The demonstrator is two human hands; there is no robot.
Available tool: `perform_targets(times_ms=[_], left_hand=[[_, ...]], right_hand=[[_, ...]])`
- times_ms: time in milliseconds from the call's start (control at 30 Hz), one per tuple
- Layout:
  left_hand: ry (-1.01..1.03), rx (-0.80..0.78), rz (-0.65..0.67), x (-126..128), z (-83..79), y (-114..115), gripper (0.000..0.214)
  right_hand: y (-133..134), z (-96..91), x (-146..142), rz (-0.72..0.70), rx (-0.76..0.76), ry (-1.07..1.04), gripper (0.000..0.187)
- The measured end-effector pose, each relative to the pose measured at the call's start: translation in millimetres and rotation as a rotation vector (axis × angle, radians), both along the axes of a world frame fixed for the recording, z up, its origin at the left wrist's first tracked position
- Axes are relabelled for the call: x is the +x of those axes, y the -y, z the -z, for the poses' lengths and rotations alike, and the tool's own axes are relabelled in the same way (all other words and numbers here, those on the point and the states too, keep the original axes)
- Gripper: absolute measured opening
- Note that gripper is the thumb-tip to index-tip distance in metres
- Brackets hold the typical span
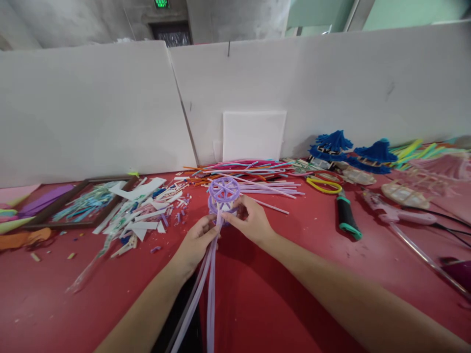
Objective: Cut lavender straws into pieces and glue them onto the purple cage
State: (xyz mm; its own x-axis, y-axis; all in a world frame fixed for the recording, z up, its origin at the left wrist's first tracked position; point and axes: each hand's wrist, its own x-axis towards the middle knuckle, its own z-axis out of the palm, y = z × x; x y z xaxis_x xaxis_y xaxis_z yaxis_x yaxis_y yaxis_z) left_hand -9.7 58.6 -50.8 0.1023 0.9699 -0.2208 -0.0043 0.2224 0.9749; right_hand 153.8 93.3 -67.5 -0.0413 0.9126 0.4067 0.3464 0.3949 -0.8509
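Observation:
A small lavender structure with a round, spoked top like a wheel [223, 189] stands upright at the middle of the red table, between my hands. My left hand [196, 241] is closed in a pinch on a bunch of long lavender pipe cleaners [211, 294], whose loose ends trail down toward me. Their upper ends lie against the structure's near side. My right hand [254, 219] grips the structure from the right, with the thumb across its front near the pipe cleaners' upper ends. Part of the structure's lower half is hidden by my fingers.
Behind my hands lie loose coloured pipe cleaners [257, 169]. Paper scraps and clothespins [143, 215] are heaped left, beside a brown frame [69, 224]. Yellow-handled scissors [324, 185], a black-and-green-handled tool [348, 215], a pink glue gun [401, 215] and blue-roofed models [373, 156] are at right.

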Motion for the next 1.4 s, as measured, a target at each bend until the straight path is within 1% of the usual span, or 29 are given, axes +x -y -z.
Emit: perform_targets(times_ms=[233, 367, 433, 567, 633, 700, 767, 867, 900, 967, 1033, 1100, 1200, 1300, 1400], left_hand=[[0.021, 0.015, 0.000, -0.3, 0.1, 0.0, 0.048], [0.061, 0.047, -0.014, 1.1, -1.4, -0.5, 0.031], [0.100, 0.063, -0.014, 1.4, -2.3, -1.7, 0.026], [0.232, 0.071, 0.045, 1.2, -5.9, -4.3, 0.029], [0.310, 0.071, 0.083, 0.4, -8.3, -4.8, 0.033], [0.367, 0.068, 0.111, -0.9, -10.1, -4.6, 0.036], [0.400, 0.061, 0.132, -2.3, -11.1, -3.8, 0.039], [0.415, 0.045, 0.160, -2.9, -12.2, -1.7, 0.040], [0.414, 0.038, 0.169, -2.5, -12.6, -0.8, 0.039], [0.409, 0.022, 0.188, -1.1, -13.7, 1.2, 0.037], [0.404, 0.006, 0.206, 0.5, -15.1, 3.2, 0.035], [0.402, -0.013, 0.219, 1.6, -16.2, 5.2, 0.035], [0.391, -0.047, 0.229, 2.0, -16.6, 7.7, 0.035], [0.370, -0.074, 0.226, 1.9, -15.0, 8.5, 0.035], [0.354, -0.093, 0.213, 1.5, -13.1, 7.3, 0.039]], right_hand=[[-1.0, 2.0, 0.1, -0.007, 0.011, 0.007, 0.027], [-1.9, 3.0, 0.8, -0.030, 0.027, 0.025, 0.026], [-2.1, 2.1, 2.1, -0.039, 0.044, 0.049, 0.024], [-1.8, -5.9, 10.5, -0.053, 0.079, 0.147, 0.023], [-1.7, -13.8, 19.3, -0.026, 0.090, 0.211, 0.025], [-1.9, -24.1, 33.5, 0.021, 0.087, 0.289, 0.024], [-2.5, -35.8, 55.5, 0.060, 0.069, 0.392, 0.021], [-4.8, -52.6, 105.4, 0.096, -0.002, 0.593, 0.014], [-6.1, -57.4, 125.3, 0.113, -0.042, 0.668, 0.010], [-10.0, -65.1, 165.7, 0.194, -0.138, 0.813, 0.008], [-15.9, -70.2, 200.4, 0.297, -0.245, 0.938, 0.013], [-24.1, -71.6, 224.5, 0.346, -0.353, 1.054, 0.020], [-40.8, -65.1, 239.5, 0.352, -0.462, 1.204, 0.028], [-61.2, -51.6, 240.2, 0.317, -0.520, 1.321, 0.032], [-79.2, -39.6, 240.2, 0.272, -0.540, 1.403, 0.033]])
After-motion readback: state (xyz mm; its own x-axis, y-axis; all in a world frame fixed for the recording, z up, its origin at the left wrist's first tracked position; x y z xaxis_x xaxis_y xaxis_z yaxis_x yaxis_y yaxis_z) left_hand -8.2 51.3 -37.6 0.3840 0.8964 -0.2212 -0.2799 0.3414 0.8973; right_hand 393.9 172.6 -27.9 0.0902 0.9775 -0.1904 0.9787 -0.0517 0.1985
